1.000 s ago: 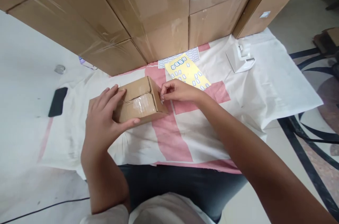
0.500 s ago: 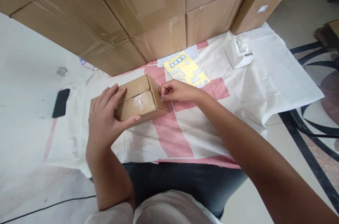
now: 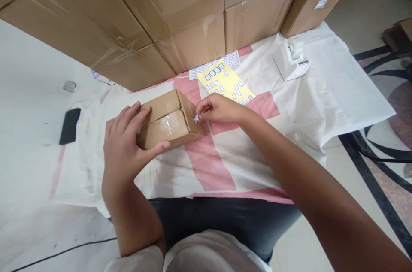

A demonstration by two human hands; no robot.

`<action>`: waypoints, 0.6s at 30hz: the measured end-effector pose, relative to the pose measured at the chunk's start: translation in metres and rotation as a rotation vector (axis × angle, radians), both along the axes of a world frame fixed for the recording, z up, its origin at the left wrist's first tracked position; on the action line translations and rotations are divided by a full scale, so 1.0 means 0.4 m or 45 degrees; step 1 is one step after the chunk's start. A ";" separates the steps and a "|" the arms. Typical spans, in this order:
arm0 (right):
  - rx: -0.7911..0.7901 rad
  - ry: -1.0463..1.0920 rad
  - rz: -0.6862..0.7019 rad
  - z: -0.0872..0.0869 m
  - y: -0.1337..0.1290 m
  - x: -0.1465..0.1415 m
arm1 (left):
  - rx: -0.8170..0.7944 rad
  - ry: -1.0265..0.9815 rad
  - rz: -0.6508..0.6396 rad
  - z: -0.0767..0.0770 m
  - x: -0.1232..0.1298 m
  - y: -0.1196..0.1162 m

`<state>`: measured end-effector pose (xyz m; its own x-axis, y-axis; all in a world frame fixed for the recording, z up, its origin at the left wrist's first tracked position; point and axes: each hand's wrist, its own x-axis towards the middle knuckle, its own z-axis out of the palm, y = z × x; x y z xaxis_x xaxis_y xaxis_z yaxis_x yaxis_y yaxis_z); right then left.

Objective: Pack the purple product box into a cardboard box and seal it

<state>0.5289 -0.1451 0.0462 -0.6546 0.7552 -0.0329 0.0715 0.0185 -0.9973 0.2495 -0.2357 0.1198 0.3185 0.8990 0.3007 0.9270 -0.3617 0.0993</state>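
A small brown cardboard box [image 3: 167, 111] with clear tape on its top lies on the pink and white cloth. My left hand [image 3: 125, 139] grips the box at its left end, fingers over the top and thumb along the near side. At the box's right end face, my right hand [image 3: 214, 109] pinches a small white and blue sticker [image 3: 196, 118], which is against the box. Behind my right hand lies a yellow sheet [image 3: 230, 81] of blue-edged labels, partly over a white label sheet [image 3: 236, 61].
Large taped cartons [image 3: 193, 10] stand along the back. A white tape dispenser [image 3: 292, 61] sits at the right, near an upright carton [image 3: 318, 4]. A black phone [image 3: 70, 126] lies at the left. A cable runs at lower left.
My right fingers have shifted slightly, and more of the small sticker shows between them. The view has moved a little; my left hand keeps its hold on the box.
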 end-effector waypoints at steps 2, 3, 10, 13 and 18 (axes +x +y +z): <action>-0.045 -0.001 -0.034 0.003 -0.010 -0.003 | -0.001 -0.007 0.004 -0.001 0.000 0.000; -0.057 -0.008 -0.049 0.005 -0.013 -0.003 | -0.001 -0.009 0.006 -0.001 0.000 0.000; 0.001 -0.024 -0.027 0.003 -0.013 -0.002 | -0.014 -0.037 0.014 0.003 0.006 -0.004; 0.053 -0.008 -0.002 0.000 -0.012 -0.003 | -0.036 -0.027 0.025 0.004 0.009 -0.007; 0.109 0.013 0.022 0.001 -0.013 -0.005 | -0.046 -0.039 0.020 0.005 0.015 -0.008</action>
